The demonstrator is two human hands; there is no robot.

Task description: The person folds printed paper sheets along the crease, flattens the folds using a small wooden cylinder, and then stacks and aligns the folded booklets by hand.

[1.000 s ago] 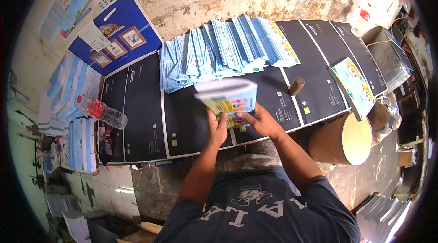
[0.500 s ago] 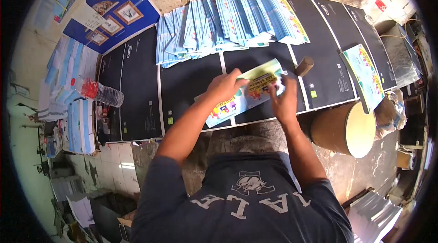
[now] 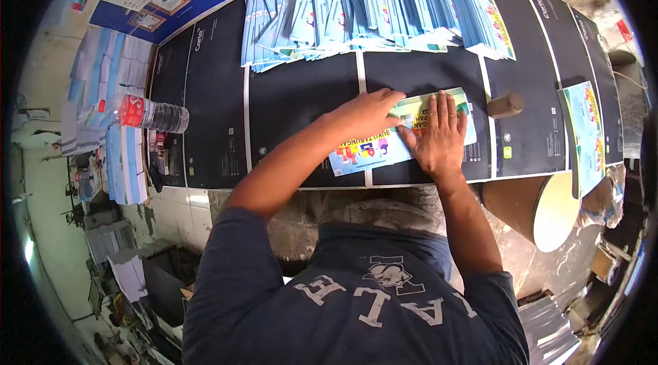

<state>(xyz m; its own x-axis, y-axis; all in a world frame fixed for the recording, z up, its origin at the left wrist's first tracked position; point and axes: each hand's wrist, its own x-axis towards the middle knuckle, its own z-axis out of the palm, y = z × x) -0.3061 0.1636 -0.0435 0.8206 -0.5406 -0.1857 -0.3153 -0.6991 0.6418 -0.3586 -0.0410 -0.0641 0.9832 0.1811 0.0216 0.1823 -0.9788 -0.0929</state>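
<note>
Though under right hand [image 3: 441, 142], left hand [image 3: 373, 111] — 1 booklet [image 3: 364, 152] (colourful) on tabletop [image 3: 295, 87].

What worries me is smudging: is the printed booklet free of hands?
No, the left hand and right hand both touch the booklet.

You've got a dark navy, near-charcoal tee [image 3: 308, 331] on, w/ short, loose sleeves [image 3: 236, 248] ending abt. the elbows. Your forearms [image 3: 473, 221] & hands [image 3: 442, 146] are bare. Across the tee's front there's a curved row of big, blocky off-white letters [image 3: 370, 307], upside down from this view, worn & speckled. Next to them, nearer the hem, sits an outlined off-white emblem [image 3: 392, 274], rounded in the middle w/ squared bits behind.
</note>
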